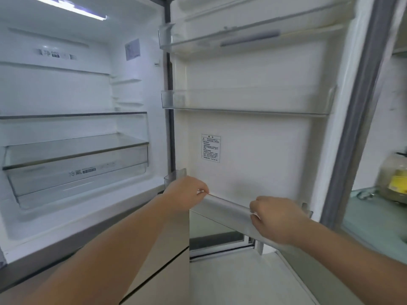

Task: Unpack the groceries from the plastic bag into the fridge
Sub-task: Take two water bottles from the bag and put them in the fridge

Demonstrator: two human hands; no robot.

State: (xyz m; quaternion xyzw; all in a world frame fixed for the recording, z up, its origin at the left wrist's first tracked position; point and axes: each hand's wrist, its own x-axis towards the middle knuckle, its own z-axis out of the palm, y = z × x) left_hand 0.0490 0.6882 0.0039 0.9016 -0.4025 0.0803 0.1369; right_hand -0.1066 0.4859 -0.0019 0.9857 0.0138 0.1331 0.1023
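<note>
Reaching forward from the bottom of the view, both bare forearms stretch toward the open fridge door [253, 139]. The left hand [184, 194] sits at about 6 o'clock, knuckles up, its fingers curled over the top rim at the left end of the lowest door bin [226, 209]. The right hand [276, 217] lies at 5 o'clock, fingers hooked over the same rim near its right end, thumb hidden. Both hands grip this clear bin, which runs between them, tilted down toward the right.

Counted on the door: three bins, the gripped one lowest, a second door bin [246, 102] at 2 o'clock of centre, a third bin [242, 38] at 1 o'clock. One printed label [210, 148] is stuck on the door liner above the hands.

Inside the fridge [72, 119], at 9 to 10 o'clock, one glass shelf [72, 115] and one clear drawer [74, 170] show. No plastic bag or groceries show in view. At 3 o'clock, beyond the door edge, one jar [396, 179] with a yellow label stands on a counter [374, 219].
</note>
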